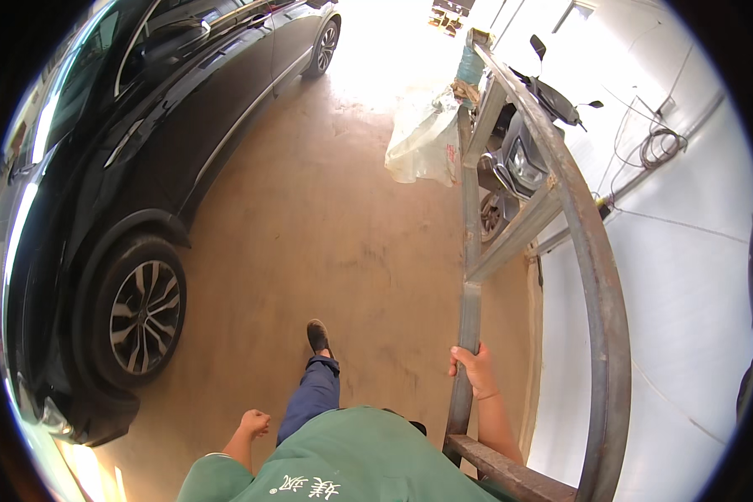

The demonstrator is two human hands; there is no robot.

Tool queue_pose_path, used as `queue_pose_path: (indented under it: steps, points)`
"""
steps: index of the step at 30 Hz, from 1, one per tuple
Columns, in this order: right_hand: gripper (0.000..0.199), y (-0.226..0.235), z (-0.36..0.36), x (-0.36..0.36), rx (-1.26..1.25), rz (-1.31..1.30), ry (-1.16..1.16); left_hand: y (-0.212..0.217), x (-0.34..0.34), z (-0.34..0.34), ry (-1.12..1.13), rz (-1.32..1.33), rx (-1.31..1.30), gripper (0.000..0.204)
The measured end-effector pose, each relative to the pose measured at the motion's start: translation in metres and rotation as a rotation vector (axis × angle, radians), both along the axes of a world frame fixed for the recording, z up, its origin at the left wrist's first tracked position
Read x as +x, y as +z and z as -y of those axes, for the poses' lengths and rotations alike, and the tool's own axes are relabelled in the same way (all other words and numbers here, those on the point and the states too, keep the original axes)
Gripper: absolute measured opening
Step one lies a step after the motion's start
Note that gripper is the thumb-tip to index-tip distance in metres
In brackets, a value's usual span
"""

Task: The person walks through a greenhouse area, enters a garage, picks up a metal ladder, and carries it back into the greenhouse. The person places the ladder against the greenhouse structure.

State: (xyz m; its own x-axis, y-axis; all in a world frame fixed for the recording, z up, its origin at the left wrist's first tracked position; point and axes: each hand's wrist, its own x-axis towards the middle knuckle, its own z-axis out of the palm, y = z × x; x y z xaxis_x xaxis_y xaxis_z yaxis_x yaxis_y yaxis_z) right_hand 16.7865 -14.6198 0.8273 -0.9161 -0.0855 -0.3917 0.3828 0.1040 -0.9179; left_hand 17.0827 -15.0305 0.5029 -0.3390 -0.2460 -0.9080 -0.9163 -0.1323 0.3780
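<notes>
My right hand grips the left rail of a long rusty metal frame shaped like a ladder, with cross bars between two rails. The frame stretches away from me along the right side. My left hand hangs at my side as a closed fist, holding nothing. I wear a green shirt and blue trousers, and one dark shoe is stepped forward on the brown floor.
A black car stands along the left, its front wheel near me. A scooter is parked behind the frame by a white wall. A whitish plastic bag hangs near the frame's far end.
</notes>
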Motion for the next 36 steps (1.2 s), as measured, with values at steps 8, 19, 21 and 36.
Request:
queue_pose_path:
  steps: [8,19,21,36]
  points:
    - [0.027,0.019,0.084,-0.274,-0.005,-0.045,0.034,0.042,-0.358,0.062,-0.075,-0.281,-0.042,0.020]
    - [0.054,-0.007,0.178,-0.687,0.432,-0.400,0.115,0.061,-0.783,0.165,-0.078,-0.422,-0.172,0.024]
    - [0.056,-0.008,0.197,-0.775,0.466,-0.433,0.092,0.051,-0.828,0.179,-0.130,-0.368,-0.228,0.020]
    - [0.047,-0.011,0.351,-1.304,0.255,-0.320,0.077,0.019,-1.287,0.326,0.192,-0.086,-0.046,0.015]
